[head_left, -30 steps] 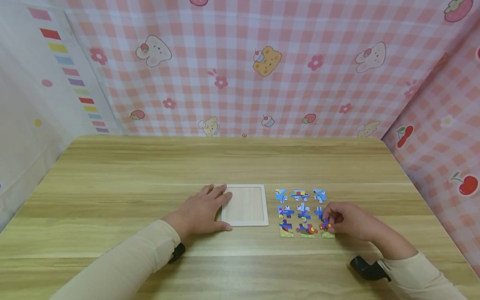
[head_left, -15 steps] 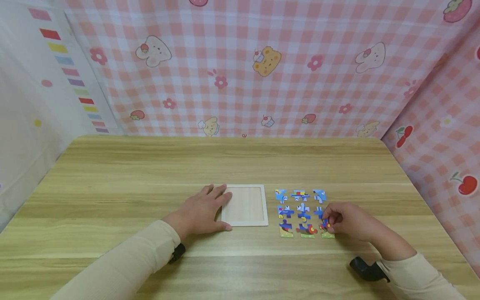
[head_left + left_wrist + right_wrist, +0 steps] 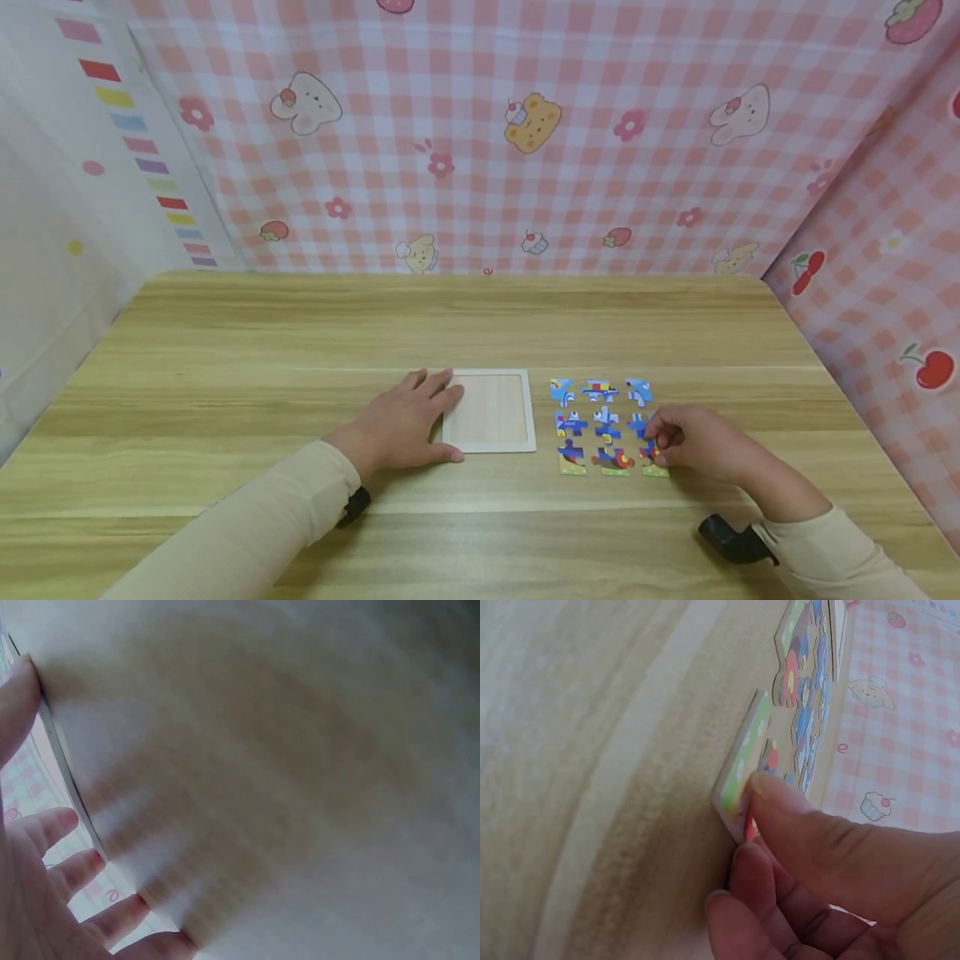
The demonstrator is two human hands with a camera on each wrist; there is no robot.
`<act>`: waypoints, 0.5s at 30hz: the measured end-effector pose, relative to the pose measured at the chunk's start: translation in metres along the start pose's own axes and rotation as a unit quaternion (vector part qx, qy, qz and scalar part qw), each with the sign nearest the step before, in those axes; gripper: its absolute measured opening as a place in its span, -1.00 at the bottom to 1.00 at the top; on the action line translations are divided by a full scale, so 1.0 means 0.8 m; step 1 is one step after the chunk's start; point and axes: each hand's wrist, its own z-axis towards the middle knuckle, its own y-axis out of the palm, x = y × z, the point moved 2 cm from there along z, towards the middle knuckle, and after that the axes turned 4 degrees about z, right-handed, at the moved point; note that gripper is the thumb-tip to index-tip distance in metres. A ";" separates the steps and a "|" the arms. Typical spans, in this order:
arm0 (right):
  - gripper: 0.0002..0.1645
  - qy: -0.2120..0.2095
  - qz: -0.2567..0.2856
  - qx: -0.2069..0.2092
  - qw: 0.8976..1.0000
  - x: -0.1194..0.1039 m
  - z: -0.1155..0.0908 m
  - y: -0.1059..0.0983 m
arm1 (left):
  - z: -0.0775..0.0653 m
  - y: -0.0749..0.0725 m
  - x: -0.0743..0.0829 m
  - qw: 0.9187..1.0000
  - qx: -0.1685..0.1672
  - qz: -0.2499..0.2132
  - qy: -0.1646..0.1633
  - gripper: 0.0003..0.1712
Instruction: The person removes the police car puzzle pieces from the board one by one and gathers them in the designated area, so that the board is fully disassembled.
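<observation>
My left hand (image 3: 405,421) lies with spread fingers on the left side of a square wooden puzzle tray (image 3: 531,417), whose pale inside shows no pieces. In the left wrist view the fingertips (image 3: 135,904) and thumb touch the tray's edge. My right hand (image 3: 705,442) pinches the lower right jigsaw piece (image 3: 656,471), which has a green border and red and blue print. The right wrist view shows the thumb on top of this piece (image 3: 741,761) and fingers at its edge, close to the table. Several other jigsaw pieces (image 3: 607,423) lie in rows beside it, slightly apart.
The wooden table (image 3: 480,533) runs back to a pink checked cloth (image 3: 465,192). Another checked cloth (image 3: 885,275) hangs at the right, a white one (image 3: 67,275) at the left. Black wrist mounts (image 3: 735,540) sit under the forearms.
</observation>
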 end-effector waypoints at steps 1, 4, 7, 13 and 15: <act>-0.82 0.000 0.000 0.001 1.000 0.000 0.000 0.000 | 0.000 0.000 0.000 1.000 0.000 0.000 0.000 -0.01; -0.82 -0.001 0.004 0.004 1.000 0.001 0.000 0.000 | 0.000 0.000 -0.001 1.000 0.000 0.001 0.001 -0.02; -0.83 -0.007 0.003 0.010 1.000 0.000 0.000 0.000 | 0.000 0.001 -0.001 1.000 0.000 0.000 0.000 -0.02; -0.89 0.014 -0.011 0.050 0.999 -0.009 0.000 -0.006 | -0.001 0.002 -0.004 1.000 -0.006 -0.015 -0.001 -0.02; -0.89 0.025 -0.014 0.067 0.997 -0.013 0.001 -0.008 | -0.002 0.004 -0.007 0.999 -0.006 -0.033 -0.008 -0.01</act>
